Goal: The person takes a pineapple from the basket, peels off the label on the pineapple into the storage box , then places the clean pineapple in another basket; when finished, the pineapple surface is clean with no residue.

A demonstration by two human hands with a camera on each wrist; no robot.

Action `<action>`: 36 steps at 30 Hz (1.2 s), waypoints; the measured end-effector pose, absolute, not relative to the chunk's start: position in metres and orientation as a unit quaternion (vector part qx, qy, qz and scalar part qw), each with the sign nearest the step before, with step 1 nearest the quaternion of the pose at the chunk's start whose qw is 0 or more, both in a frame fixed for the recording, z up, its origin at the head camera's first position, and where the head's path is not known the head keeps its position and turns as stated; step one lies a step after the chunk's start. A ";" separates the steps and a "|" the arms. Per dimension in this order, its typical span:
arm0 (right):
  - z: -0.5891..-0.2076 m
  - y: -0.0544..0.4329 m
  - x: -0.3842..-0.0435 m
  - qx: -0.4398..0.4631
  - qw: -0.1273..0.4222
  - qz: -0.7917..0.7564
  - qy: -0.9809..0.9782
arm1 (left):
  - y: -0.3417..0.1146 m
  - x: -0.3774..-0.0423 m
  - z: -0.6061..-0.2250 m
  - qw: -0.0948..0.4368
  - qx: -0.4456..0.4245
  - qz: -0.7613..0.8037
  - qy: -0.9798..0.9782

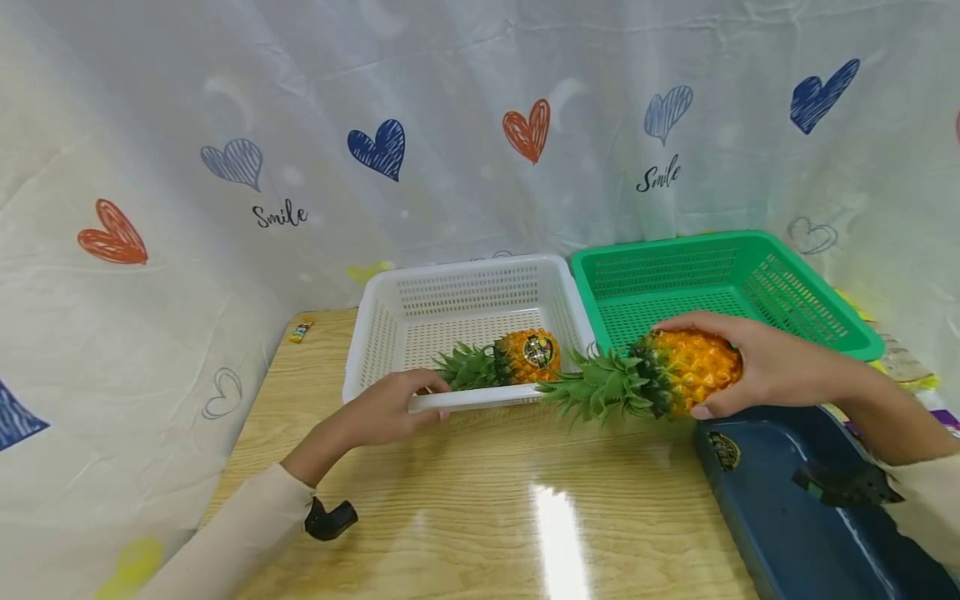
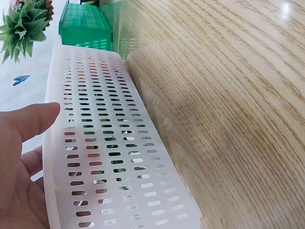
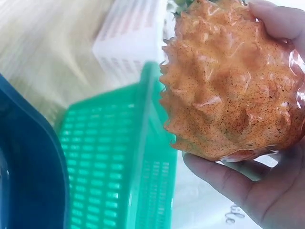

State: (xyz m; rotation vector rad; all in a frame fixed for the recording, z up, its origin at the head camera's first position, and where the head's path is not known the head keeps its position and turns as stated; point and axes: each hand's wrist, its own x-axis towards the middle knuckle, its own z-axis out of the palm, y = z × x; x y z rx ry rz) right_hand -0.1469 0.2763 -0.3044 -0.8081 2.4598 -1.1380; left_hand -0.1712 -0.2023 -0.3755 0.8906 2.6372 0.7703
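My right hand (image 1: pixel 780 362) grips a pineapple (image 1: pixel 701 367) by its orange body, fingers over the top and thumb beneath. Its green crown points left, overlapping the front right corner of the white basket (image 1: pixel 480 398) in the head view. Close up, the right wrist view shows the bumpy, shiny body (image 3: pixel 228 86) between thumb and fingers. My left hand (image 1: pixel 393 407) holds the front rim of that basket, the thumb (image 2: pixel 35 119) outside and the fingers reaching over the rim. A second pineapple (image 1: pixel 513 354), with a dark round label, lies inside behind the front wall.
A green basket (image 1: pixel 757 242) stands right of the white one, against the patterned curtain (image 1: pixel 450 75). At the front right sits a dark blue tray (image 1: pixel 795 517) with a label like the pineapple's in its corner. A small wrapped packet (image 1: pixel 301 332) lies at the table's back left.
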 end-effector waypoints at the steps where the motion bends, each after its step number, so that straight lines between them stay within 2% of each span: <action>1: -0.303 0.277 -0.148 -0.279 0.152 -0.393 0.863 | -0.202 -0.171 -0.376 0.126 0.306 0.265 0.906; 14: -0.300 0.294 -0.170 -0.271 0.100 -0.344 0.893 | -0.203 -0.172 -0.377 0.118 0.312 0.264 0.905; 28: -0.296 0.314 -0.190 -0.247 0.070 -0.335 0.907 | -0.202 -0.171 -0.378 0.113 0.311 0.262 0.906; 36: -0.299 0.329 -0.206 -0.232 0.086 -0.344 0.906 | -0.202 -0.172 -0.380 0.107 0.310 0.259 0.908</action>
